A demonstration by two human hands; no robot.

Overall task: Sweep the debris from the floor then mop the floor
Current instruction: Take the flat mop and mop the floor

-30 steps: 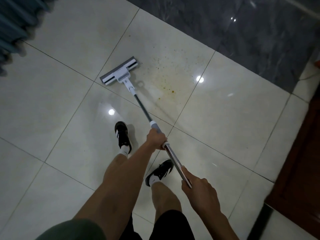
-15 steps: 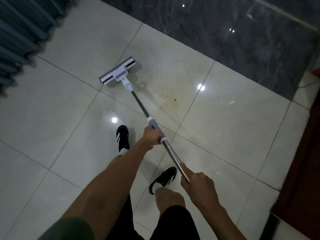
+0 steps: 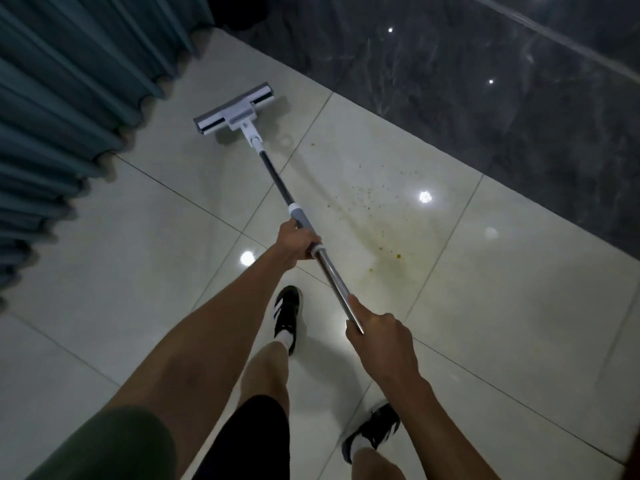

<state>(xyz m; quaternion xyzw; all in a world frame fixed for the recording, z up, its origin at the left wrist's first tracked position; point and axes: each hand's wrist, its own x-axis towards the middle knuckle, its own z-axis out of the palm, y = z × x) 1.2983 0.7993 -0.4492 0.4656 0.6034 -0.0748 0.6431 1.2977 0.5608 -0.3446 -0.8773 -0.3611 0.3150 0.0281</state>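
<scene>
The pale glossy tile floor [image 3: 121,265] carries a yellowish speckled stain [image 3: 377,220] right of my long metal-handled flat mop [image 3: 277,181], whose shaft runs from me up-left to its grey-and-white head [image 3: 233,112] near the teal curtain [image 3: 69,81]. My left hand [image 3: 299,242], the nearer one to the head, wraps the grey sleeve, and my right hand [image 3: 381,336] curls round the steel end, so I judge the head must swing right.

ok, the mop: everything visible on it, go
The mop has a flat rectangular grey-and-white head lying on a pale floor tile near the teal curtain, left of the yellowish stain. A white neck joins a dark shaft, grey collar, then shiny metal tube. The left hand grips at the collar, the right hand the upper end.
</scene>
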